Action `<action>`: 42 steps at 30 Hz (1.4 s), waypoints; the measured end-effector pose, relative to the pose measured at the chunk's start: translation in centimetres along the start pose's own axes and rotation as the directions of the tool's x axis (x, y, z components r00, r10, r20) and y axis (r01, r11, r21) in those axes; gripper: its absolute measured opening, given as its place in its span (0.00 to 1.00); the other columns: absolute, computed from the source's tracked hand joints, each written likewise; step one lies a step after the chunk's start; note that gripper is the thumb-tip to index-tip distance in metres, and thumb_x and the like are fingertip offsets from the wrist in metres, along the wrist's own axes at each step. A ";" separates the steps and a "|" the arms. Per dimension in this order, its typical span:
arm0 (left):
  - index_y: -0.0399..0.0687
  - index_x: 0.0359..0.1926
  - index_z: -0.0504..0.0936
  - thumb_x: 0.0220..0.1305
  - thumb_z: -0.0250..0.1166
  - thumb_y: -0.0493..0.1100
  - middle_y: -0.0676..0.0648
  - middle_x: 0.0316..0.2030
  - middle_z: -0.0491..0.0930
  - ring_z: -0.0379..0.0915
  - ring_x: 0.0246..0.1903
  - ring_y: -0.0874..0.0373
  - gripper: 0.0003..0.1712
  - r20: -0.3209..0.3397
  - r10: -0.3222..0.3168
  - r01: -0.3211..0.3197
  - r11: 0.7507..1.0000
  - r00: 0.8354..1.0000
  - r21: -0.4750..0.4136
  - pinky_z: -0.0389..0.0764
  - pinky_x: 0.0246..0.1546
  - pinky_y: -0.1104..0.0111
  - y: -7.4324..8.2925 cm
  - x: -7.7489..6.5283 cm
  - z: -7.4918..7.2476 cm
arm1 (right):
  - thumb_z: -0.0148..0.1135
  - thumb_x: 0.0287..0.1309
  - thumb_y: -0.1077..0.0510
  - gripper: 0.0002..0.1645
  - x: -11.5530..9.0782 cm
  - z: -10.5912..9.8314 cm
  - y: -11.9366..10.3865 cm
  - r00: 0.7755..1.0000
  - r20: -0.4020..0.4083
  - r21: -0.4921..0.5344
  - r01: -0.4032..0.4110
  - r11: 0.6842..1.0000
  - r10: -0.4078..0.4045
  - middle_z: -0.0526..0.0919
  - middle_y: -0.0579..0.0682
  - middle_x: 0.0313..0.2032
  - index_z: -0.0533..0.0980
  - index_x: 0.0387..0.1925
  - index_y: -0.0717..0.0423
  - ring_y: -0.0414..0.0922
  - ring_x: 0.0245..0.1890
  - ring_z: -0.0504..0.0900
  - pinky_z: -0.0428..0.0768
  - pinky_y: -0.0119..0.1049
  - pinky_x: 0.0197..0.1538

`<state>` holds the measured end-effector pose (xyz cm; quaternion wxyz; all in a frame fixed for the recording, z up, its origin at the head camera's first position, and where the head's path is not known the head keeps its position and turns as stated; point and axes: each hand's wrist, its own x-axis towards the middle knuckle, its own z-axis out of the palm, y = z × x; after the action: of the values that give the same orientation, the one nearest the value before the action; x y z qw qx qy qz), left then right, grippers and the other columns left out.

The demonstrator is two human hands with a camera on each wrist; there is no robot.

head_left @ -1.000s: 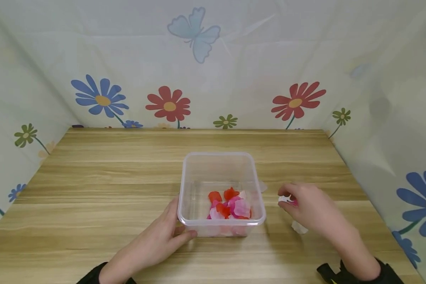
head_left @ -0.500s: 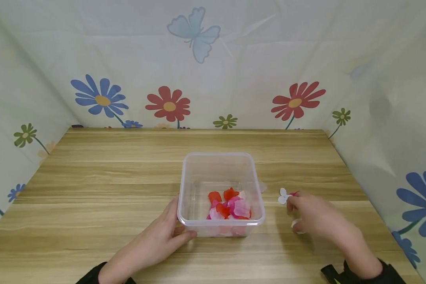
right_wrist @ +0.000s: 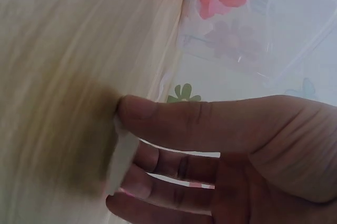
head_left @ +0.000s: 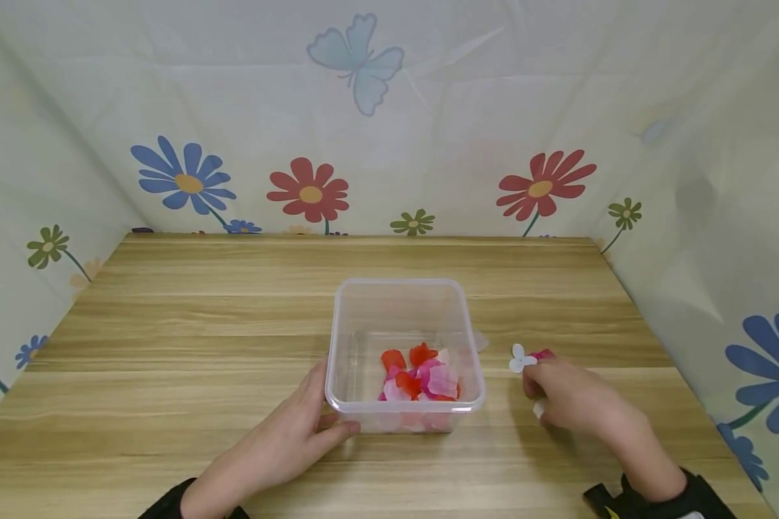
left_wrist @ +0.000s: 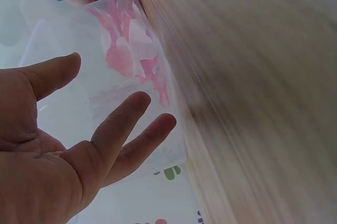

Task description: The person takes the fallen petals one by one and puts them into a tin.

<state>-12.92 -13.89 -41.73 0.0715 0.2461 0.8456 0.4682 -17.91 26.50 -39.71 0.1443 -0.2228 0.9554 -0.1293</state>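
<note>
A clear plastic container point(head_left: 405, 407) stands on the table with red, pink and pale petals point(head_left: 422, 378) in its front part. My left hand point(head_left: 282, 440) rests at its front left corner, thumb along the front and the other fingers at the left side; in the left wrist view those fingers are spread and nearly straight. To the right of the container, my right hand point(head_left: 578, 396) is low over the table. It pinches a white petal point(right_wrist: 122, 161) between thumb and fingers. Beyond its fingertips lie a white three-lobed petal point(head_left: 519, 359) and a dark pink petal point(head_left: 543, 355), partly hidden.
A pale petal point(head_left: 480, 340) lies close to the container's right side. The wood-grain table point(head_left: 169, 324) meets a flower-printed cloth point(head_left: 415, 108) at the back, and cloth walls rise at both sides.
The right hand has let go of the white three-lobed petal and the dark pink petal, then moved slightly down to the white petal nearer me and pinched it. The left hand has not moved.
</note>
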 end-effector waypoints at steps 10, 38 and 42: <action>0.51 0.81 0.45 0.68 0.71 0.41 0.39 0.70 0.62 0.68 0.66 0.47 0.53 0.013 -0.017 0.017 1.000 1.000 -0.023 0.79 0.57 0.65 0.0 0.1 0.0 | 0.74 0.43 0.75 0.20 0.3 -0.1 -0.1 0.998 0.015 0.036 -0.054 0.998 0.053 0.71 0.44 0.23 0.73 0.25 0.51 0.42 0.26 0.69 0.71 0.36 0.30; 0.51 0.81 0.45 0.67 0.72 0.38 0.41 0.70 0.63 0.71 0.64 0.50 0.54 0.021 -0.032 0.033 0.999 0.999 -0.032 0.79 0.56 0.67 -0.1 0.1 0.1 | 0.73 0.54 0.71 0.09 0.8 -1.9 -2.2 0.949 -0.316 0.036 0.011 0.999 0.001 0.86 0.46 0.31 0.85 0.35 0.59 0.43 0.31 0.83 0.84 0.44 0.35; 0.50 0.81 0.45 0.67 0.71 0.38 0.40 0.70 0.63 0.71 0.63 0.50 0.53 0.022 -0.024 0.025 0.999 0.999 -0.039 0.80 0.55 0.66 -0.1 0.2 0.1 | 0.73 0.54 0.71 0.09 0.7 -2.6 -2.9 0.929 -0.369 0.042 0.024 0.999 -0.007 0.85 0.45 0.29 0.85 0.36 0.60 0.42 0.30 0.82 0.83 0.43 0.34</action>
<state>-13.05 -13.76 -41.91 0.0911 0.2393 0.8385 0.4810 -18.22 24.10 -36.57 -0.0336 -0.1989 0.9605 -0.1919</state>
